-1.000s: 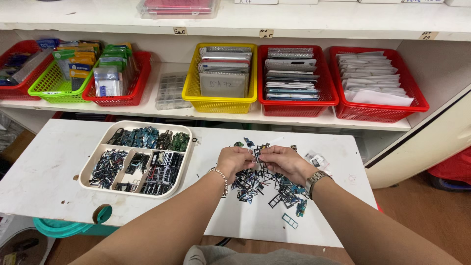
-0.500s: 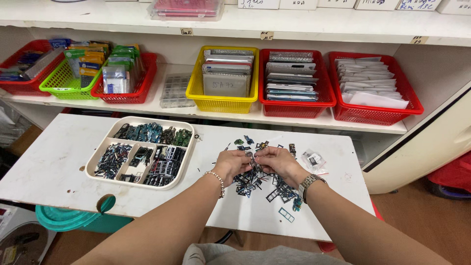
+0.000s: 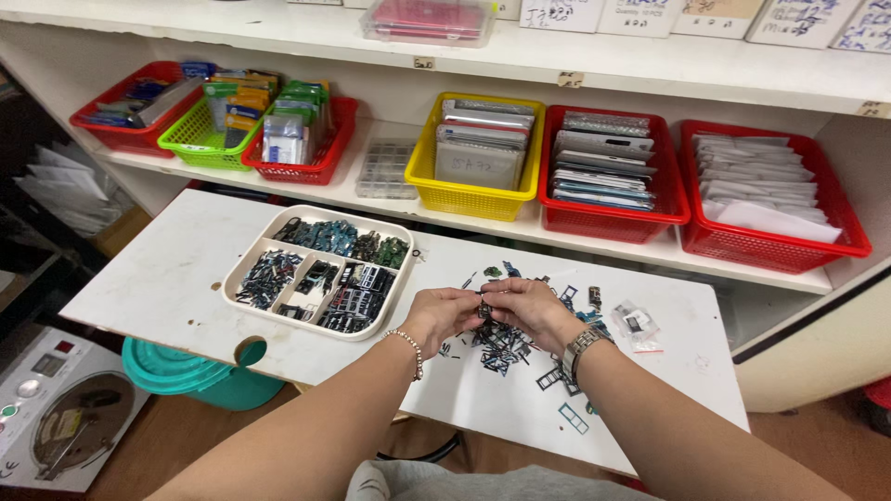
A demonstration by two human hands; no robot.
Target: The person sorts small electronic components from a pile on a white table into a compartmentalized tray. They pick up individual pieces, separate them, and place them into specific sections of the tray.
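My left hand (image 3: 439, 314) and my right hand (image 3: 525, 307) meet over a pile of small dark parts (image 3: 506, 340) on the white table (image 3: 167, 278). Both pinch one small dark part (image 3: 484, 309) between their fingertips. A beaded bracelet is on my left wrist and a metal watch (image 3: 581, 349) on my right. To the left of my hands lies a white divided tray (image 3: 318, 272) with sorted dark and teal parts in its compartments.
A small clear bag (image 3: 634, 323) lies right of the pile. Behind the table a shelf holds red, green and yellow baskets (image 3: 479, 151) of packets and a clear box (image 3: 382, 170). A teal tub (image 3: 176, 369) and a grey device (image 3: 56, 408) sit on the floor at the left.
My view has shifted slightly. My hands stay together over the pile, working the small part between the fingertips.
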